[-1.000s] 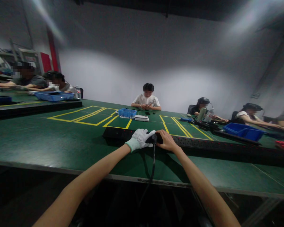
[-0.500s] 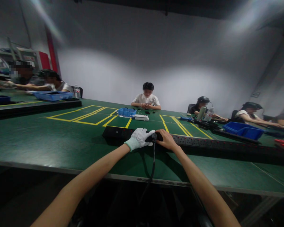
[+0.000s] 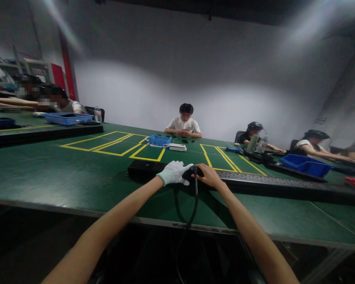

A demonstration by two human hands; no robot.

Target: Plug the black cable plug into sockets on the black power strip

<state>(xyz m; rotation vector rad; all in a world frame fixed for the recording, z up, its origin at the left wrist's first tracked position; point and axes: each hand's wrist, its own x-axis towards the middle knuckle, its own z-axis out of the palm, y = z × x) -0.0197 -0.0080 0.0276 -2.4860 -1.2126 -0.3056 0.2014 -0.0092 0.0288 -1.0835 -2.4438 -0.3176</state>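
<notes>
Green counter (image 3: pixel 62 177) fills the lower half of the head view, glossy at the left where light pools, its near edge pale and scuffed. Yellow tape (image 3: pixel 106 154) marks out boxes on it. Lengthwise near the front lies a black strip (image 3: pixel 272 184) set with sockets and small red dots, one end left of centre, the rest running off toward the right.

A black plug (image 3: pixel 194 169) is at the strip, between the hands; its cord (image 3: pixel 196 199) drops over the counter's edge. The left grip (image 3: pixel 174 172), in a white glove, lies over the strip with one digit stretched to the plug; the right grip (image 3: pixel 207 175), bare, curves in from the other side. I cannot tell whether either one pinches the plug.

Farther back sit a blue tray (image 3: pixel 159 140) and a white box (image 3: pixel 177 147). Beyond them a person (image 3: pixel 182 125) in a white top holds a phone. Co-workers bend over the counter at both sides, near a pale blue bin (image 3: pixel 68 118) at left and a dark blue bin (image 3: pixel 306 165) at right.

Behind rises a plain grey wall (image 3: pixel 165 59), lit in patches, with a red post (image 3: pixel 66 65) at left and a dark ceiling (image 3: pixel 239 12) above.
</notes>
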